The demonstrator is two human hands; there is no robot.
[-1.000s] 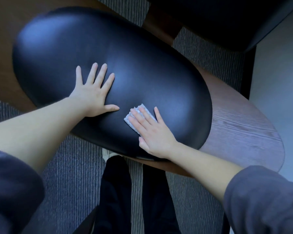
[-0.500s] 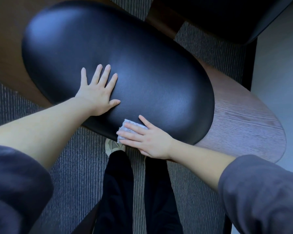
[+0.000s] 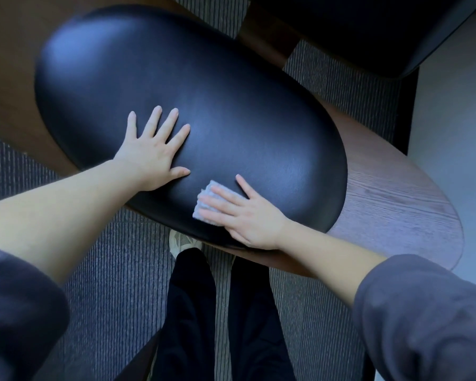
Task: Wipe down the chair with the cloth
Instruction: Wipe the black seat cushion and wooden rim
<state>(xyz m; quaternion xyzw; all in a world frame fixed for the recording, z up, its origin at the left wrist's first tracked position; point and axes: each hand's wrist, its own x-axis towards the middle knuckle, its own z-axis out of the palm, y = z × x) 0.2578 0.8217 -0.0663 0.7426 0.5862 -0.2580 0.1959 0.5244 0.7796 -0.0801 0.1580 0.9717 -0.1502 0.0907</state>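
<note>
I think the wiping is partway: the right hand (image 3: 248, 215) presses the cloth (image 3: 206, 199) with flat fingers at the 6 o'clock edge of the chair (image 3: 204, 92), and the left hand (image 3: 154, 158) rests flat with spread fingers.

No readable text, label, brand or number anywhere in view.

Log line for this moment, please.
step: wiping | right hand: presses cloth on chair cushion, by near edge | left hand: flat on chair cushion
</note>
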